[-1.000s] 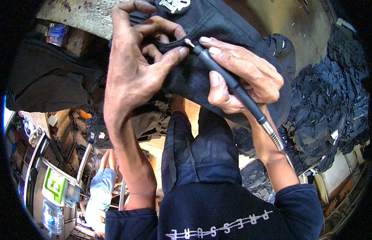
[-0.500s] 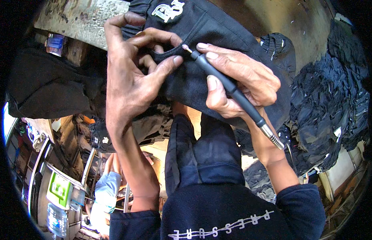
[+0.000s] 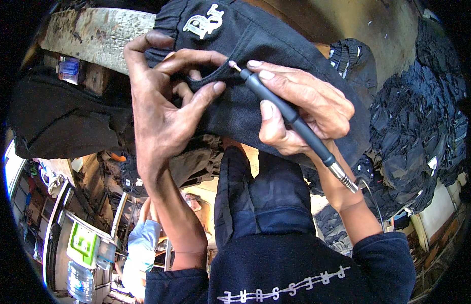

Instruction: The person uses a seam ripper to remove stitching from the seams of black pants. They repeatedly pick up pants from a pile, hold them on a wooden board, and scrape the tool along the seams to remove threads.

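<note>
Black cloth shorts (image 3: 291, 55) with a gathered waistband and a white emblem lie spread under both hands. My left hand (image 3: 162, 101) curls around the curved pocket opening; its index finger lies along the edge and its thumb presses the cloth just below. In my right hand (image 3: 309, 104) is a black pen-shaped rotary tool (image 3: 288, 114), held like a pencil. Its small pinkish tip meets the pocket edge beside my left index fingertip. A metal spring collar ends the tool, and a thin cord shows near my right wrist.
A large heap of dark cloth pieces (image 3: 397, 131) lies at the right. Bunched elastic garments (image 3: 354, 61) sit behind the shorts. At the upper left are a worn board (image 3: 98, 38) and a small blue box (image 3: 69, 67). Another person (image 3: 141, 248) is at the lower left.
The shorts and my left hand have shifted slightly left in the picture. The tool's tip stays at the pocket edge, and my right hand keeps almost the same grip.
</note>
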A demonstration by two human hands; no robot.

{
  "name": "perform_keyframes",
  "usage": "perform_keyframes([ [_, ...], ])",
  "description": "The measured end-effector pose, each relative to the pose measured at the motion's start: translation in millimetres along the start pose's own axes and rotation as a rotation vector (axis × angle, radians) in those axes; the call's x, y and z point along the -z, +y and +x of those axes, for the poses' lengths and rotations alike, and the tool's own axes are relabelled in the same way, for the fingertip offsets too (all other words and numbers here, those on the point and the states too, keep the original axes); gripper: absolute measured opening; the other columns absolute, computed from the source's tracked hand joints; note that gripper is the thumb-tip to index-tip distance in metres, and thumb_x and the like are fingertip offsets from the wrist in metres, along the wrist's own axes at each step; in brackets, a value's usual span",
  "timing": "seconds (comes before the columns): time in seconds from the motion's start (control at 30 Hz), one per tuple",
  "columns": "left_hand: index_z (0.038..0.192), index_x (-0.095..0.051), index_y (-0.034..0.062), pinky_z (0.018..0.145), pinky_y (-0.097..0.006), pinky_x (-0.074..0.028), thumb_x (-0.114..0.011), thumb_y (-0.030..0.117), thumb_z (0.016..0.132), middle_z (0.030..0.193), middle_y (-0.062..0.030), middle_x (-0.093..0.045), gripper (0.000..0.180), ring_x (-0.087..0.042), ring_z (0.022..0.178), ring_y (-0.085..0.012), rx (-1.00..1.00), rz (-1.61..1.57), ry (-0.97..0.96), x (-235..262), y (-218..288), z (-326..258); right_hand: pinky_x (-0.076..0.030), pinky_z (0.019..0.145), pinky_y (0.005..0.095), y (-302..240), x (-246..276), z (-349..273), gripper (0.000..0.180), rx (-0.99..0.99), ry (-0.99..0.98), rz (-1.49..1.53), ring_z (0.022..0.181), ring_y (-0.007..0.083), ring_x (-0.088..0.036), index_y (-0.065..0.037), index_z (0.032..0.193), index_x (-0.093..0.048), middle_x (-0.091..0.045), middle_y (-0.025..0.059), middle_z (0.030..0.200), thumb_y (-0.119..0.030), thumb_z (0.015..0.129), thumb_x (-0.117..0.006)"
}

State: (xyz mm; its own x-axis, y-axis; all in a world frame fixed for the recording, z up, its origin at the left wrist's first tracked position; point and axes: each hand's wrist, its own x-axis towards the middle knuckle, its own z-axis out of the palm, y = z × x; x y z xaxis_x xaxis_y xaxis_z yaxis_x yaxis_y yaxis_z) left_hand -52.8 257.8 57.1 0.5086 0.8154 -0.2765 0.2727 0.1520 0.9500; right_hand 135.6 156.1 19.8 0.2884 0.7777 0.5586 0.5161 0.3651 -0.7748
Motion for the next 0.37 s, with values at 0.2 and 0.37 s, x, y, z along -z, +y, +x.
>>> perform_keyframes([
  [0.2,0.133,-0.027,0.0077,0.058,-0.014,-0.043,-0.083,-0.010,0.086,0.115,-0.0137,-0.080,0.076,-0.058,0.082,-0.0064,0.016,0.013,-0.009,1.3,3.7,-0.8,-0.068,0.080,0.0415,-4.0,6.5,0.7,0.027,-0.023,-0.080,-0.027,0.090,0.0358,-0.084,0.008,0.102,-0.077,-0.080,0.0251,0.093,0.001,0.076,-0.076],
  [0.37,0.133,-0.027,0.0082,0.059,-0.014,-0.042,-0.084,-0.009,0.086,0.117,-0.0132,-0.080,0.076,-0.058,0.083,-0.0071,0.018,0.009,-0.018,2.5,2.0,-0.4,-0.068,0.074,0.0365,-0.7,1.7,-1.2,0.027,-0.033,-0.010,-0.042,0.084,0.0306,-0.084,0.002,0.097,-0.080,-0.081,0.0162,0.087,-0.001,0.071,-0.081],
])
